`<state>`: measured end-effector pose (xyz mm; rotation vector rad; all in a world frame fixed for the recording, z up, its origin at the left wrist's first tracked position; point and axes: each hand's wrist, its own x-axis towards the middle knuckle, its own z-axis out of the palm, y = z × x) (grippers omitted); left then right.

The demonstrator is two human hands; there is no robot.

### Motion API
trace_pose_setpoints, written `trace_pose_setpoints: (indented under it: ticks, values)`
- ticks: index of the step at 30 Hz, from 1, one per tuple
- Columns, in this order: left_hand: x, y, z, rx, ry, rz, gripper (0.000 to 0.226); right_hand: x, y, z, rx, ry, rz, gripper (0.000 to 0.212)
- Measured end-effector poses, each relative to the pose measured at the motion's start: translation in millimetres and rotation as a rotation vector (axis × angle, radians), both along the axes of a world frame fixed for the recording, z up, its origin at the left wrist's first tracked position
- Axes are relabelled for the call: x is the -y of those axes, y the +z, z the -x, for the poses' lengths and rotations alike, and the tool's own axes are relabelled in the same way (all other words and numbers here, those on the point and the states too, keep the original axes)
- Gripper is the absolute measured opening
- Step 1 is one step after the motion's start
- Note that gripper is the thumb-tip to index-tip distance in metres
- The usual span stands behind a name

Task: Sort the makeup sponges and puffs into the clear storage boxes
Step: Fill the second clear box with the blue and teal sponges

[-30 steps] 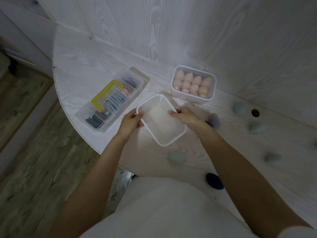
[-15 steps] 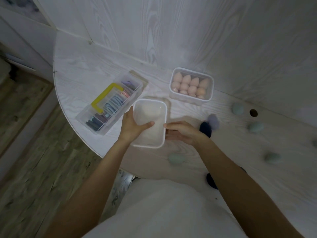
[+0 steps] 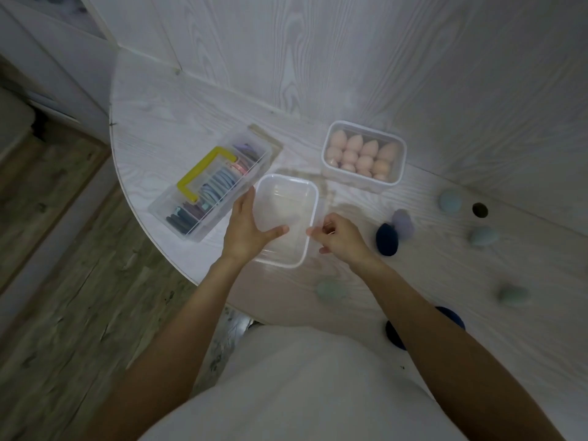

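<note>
- My left hand (image 3: 245, 229) holds the empty clear box (image 3: 286, 198) at its left wall, fingers along the outside, thumb hooked over the rim into the box: grip clamped on it.
- My right hand (image 3: 342, 238) sits at the box's right rim, fingers curled; fingertips look to be touching or pinching the rim, cannot tell for sure.
- Empty clear box sits on the white desk (image 3: 165, 122), centre, near edge toward me.
- Long clear box (image 3: 213, 183) just left of it, angled, packed with flat puffs on edge in dark, blue and purple shades; yellow handle (image 3: 203, 168) lies on top.
- Second clear box (image 3: 364, 155) far right of the empty one, full of peach teardrop sponges.
- Loose sponges on the desk to the right: dark blue sponge (image 3: 386, 240) touching a lilac sponge (image 3: 403, 221), both just right of my right hand.
- Pale teal sponges well apart: one far right (image 3: 450, 202), one (image 3: 483, 236) nearer, one (image 3: 513, 295) nearer still, and one (image 3: 331, 291) near the desk edge between my forearms.
- Another dark blue sponge (image 3: 455, 316) partly hidden under my right forearm.
- Round hole (image 3: 479, 210) in the desk, far right.
- Wood floor (image 3: 63, 281) to the left.
</note>
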<state>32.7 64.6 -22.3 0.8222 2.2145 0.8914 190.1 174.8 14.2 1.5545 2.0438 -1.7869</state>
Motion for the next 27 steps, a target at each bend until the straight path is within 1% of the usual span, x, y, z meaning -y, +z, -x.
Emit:
trace_pose_setpoints:
  ticks: [2,5,7,8,9,11,14,16,19,22,25,27]
  values:
    - [10,23,-8,-0.017,-0.016,-0.029,0.110,2,14,-3,-0.060,-0.062,-0.008,0.024]
    - [22,63,-22,0.058,-0.155,-0.103,0.108,7,43,-3,-0.280,-0.131,0.035,0.018]
    - [23,80,-32,0.044,-0.250,-0.136,0.106,14,58,0,-0.413,-0.052,0.039,0.013]
    - [23,83,-34,0.014,-0.254,-0.163,0.102,16,60,2,-0.421,0.034,-0.023,0.016]
    - [22,84,-34,-0.031,-0.228,-0.192,0.095,17,56,3,-0.379,0.127,-0.140,0.021]
    - [22,85,-27,-0.129,-0.135,-0.237,0.072,11,36,2,-0.203,0.280,-0.423,0.034]
    - [25,89,-13,-0.241,-0.087,-0.291,0.041,-3,-1,-10,0.090,0.489,-0.676,0.041]
    - [25,92,1,-0.251,-0.014,-0.344,0.028,-5,-15,-15,0.182,0.566,-0.790,0.040]
    - [19,85,27,-0.239,0.161,-0.381,0.021,-1,-17,-23,0.117,0.489,-0.771,0.042]
    - [15,70,48,-0.289,0.230,-0.345,0.025,1,-16,-31,0.097,0.429,-0.823,0.046]
    - [15,49,64,-0.299,0.316,-0.243,0.028,3,-16,-33,0.124,0.415,-0.815,0.046]
    - [13,41,71,-0.300,0.318,-0.142,0.030,3,-17,-34,0.141,0.409,-0.794,0.049]
